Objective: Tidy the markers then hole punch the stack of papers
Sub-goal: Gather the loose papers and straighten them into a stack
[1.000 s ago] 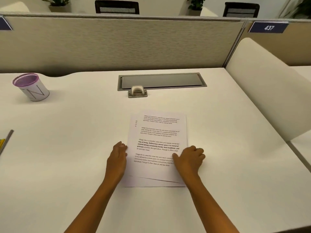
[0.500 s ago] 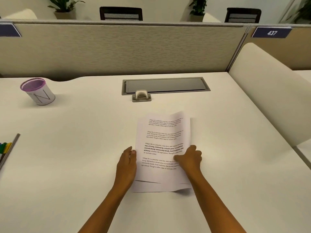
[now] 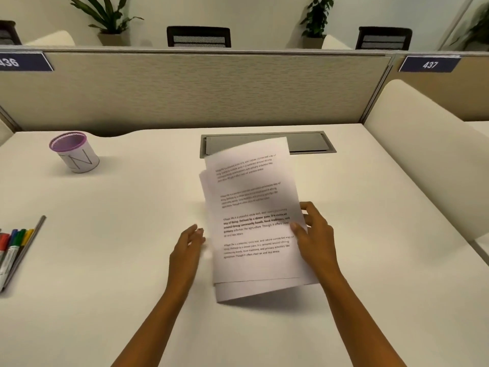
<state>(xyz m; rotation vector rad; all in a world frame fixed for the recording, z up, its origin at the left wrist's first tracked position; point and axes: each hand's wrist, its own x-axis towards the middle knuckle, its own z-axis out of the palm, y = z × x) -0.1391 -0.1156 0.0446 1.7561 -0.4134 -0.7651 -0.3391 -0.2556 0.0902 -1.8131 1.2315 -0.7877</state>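
Papers (image 3: 254, 221), lifted off the desk (image 3: 132, 260) at centre, sit pinched by their right edge in my right hand (image 3: 316, 234), while my left hand (image 3: 186, 247) hovers spread beside them.

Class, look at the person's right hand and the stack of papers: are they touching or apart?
Touching. The head view shows the right hand gripping the right edge of the stack of papers, thumb on the printed top sheet.

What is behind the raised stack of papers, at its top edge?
The stack of papers covers the left part of the grey desk hatch. Whatever sits at the hatch's front edge there is hidden.
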